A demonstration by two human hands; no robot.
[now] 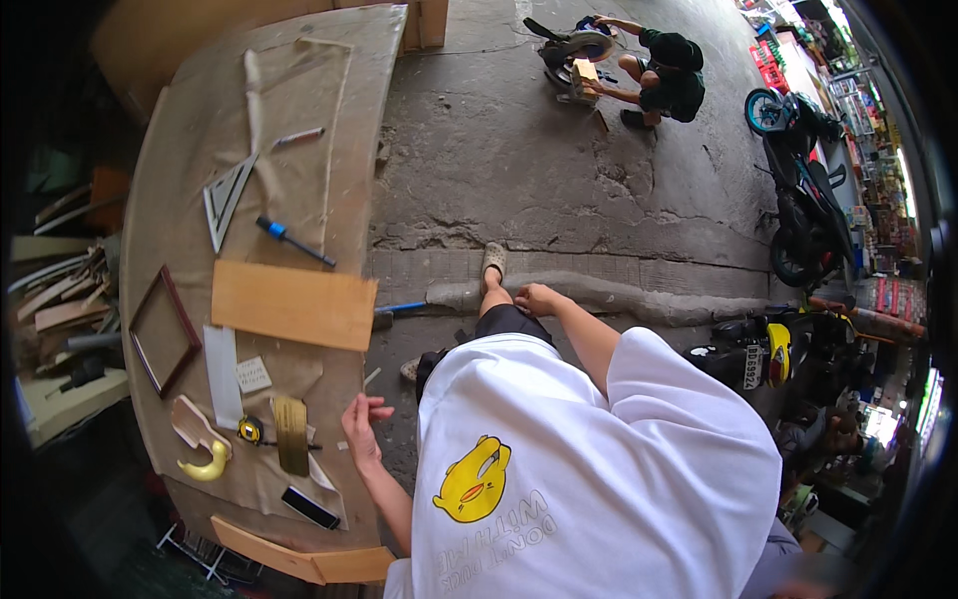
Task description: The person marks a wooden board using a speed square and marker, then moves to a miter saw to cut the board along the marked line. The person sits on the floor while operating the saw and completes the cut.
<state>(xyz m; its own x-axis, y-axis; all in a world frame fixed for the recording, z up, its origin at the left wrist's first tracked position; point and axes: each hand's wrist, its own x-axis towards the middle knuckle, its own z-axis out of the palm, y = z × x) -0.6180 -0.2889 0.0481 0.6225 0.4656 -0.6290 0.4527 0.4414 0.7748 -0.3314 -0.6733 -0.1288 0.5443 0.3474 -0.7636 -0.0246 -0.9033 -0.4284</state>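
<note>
My left hand point(363, 431) is loosely open by the edge of the desk point(190, 170). My right hand point(537, 299) is near my leg point(493, 297), fingers curled; I cannot tell whether it grips anything. On the desk, a black phone point(310, 507) and a yellow tape measure point(250, 430) lie near my left hand, a wooden board point(294, 304) farther up, then a triangle ruler point(216, 200). Beyond, a person point(675, 85) crouches.

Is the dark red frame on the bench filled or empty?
Empty, as far as I can tell: the brown bench top shows through the dark red frame.
</note>
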